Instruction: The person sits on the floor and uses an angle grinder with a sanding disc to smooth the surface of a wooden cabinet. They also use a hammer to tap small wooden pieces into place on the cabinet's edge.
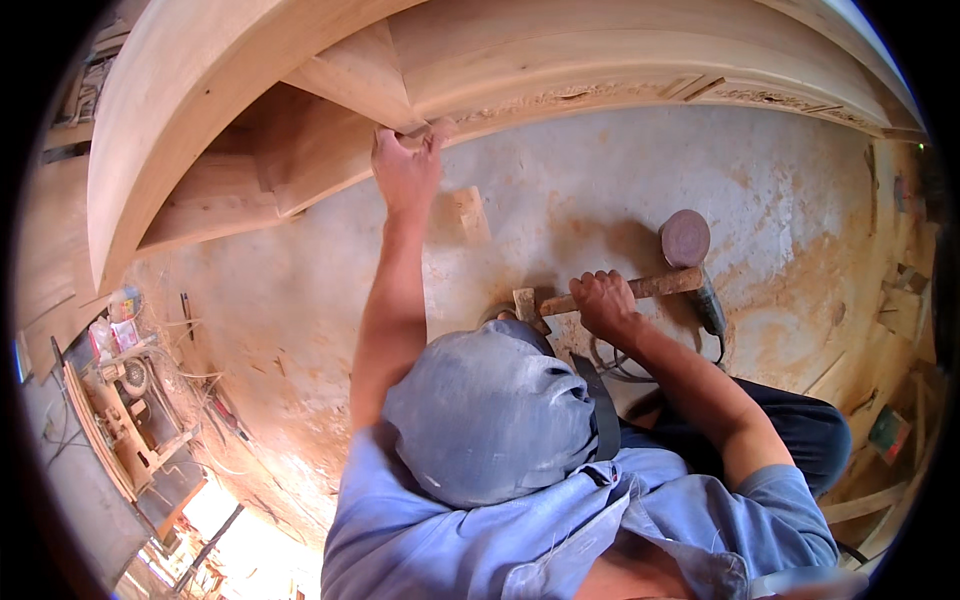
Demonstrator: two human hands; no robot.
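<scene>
The left hand (405,170) reaches up, fingers curled on the lower edge of the curved wooden frame (560,60). The right hand (603,303), fingers wrapped tight, grips a hammer (600,295) above the dusty floor (560,200), near a sander (690,250).

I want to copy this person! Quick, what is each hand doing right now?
Left hand: raised, fingers curled on the edge of the curved wooden frame.
Right hand: closed around the wooden handle of a hammer.
</scene>
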